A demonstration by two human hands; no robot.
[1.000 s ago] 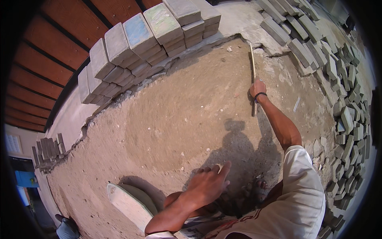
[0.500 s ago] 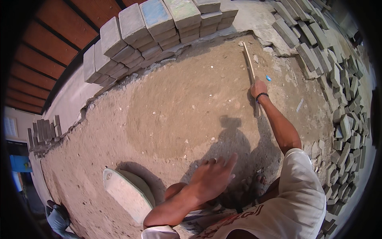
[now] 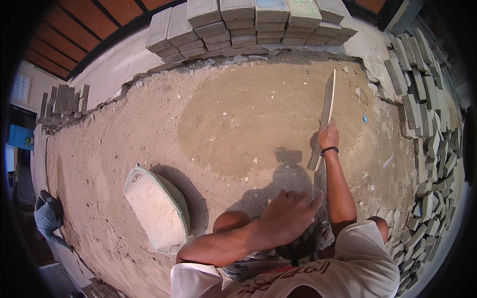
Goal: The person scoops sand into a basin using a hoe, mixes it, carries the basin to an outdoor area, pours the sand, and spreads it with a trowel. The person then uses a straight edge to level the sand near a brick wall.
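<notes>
My right hand (image 3: 328, 136), with a dark beaded bracelet at the wrist, grips a long flat wooden board (image 3: 328, 99) near its middle. The board's far end points away from me over smoothed sand (image 3: 248, 114). Whether its lower edge touches the sand I cannot tell. My left hand (image 3: 288, 213) hangs over my knees, holding nothing, with its thumb held away from the partly bent fingers. To the left of it, a pale cut-open plastic container (image 3: 158, 211) lies tilted on the sandy ground.
Grey paving blocks (image 3: 241, 15) are stacked along the far edge. A loose heap of blocks (image 3: 430, 198) lines the right side, and a smaller stack (image 3: 62, 102) stands far left. Another person (image 3: 48, 216) bends down at the left. A blue scrap (image 3: 365, 119) lies right of the board.
My view has turned, shifting the scene. The board has come nearer to me and tilted to show its broad face, still in my right hand. My left hand has moved a little right.
</notes>
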